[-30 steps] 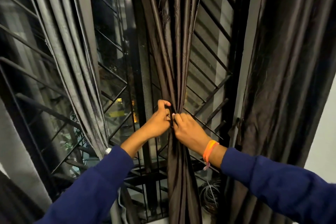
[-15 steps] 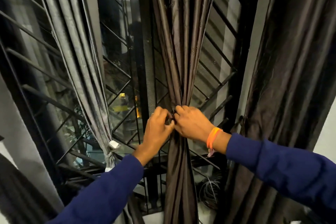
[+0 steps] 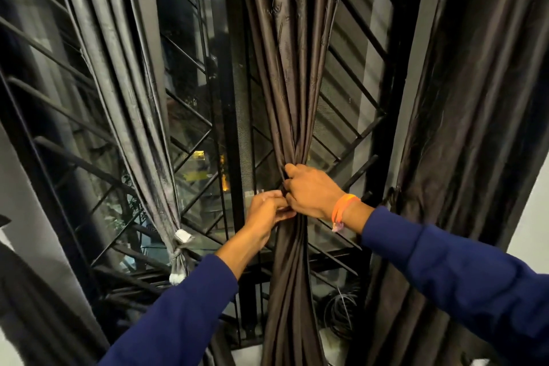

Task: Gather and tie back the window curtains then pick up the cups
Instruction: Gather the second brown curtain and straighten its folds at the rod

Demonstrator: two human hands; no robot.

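Centrally, the dark brown satin middle curtain (image 3: 292,68) hung in front of the black metal window grille (image 3: 356,104) and was drawn into a narrow waist at mid-height. Both hands met at that waist. The right hand (image 3: 312,190) had its fingers curled around the bunched folds from the right side. The left hand (image 3: 266,212) was placed just below and to the left, touching the right hand, its fingers curled in against the fabric and pinching it. An orange wristband (image 3: 341,209) sat on the right wrist, and both forearms wore dark blue sleeves (image 3: 445,270). To the left, the grey satin curtain (image 3: 124,98) was already gathered and bound low down by a tie with white ends (image 3: 179,255). To the right, a third dark brown curtain (image 3: 475,128) hung beside the wall. No cups were in view.
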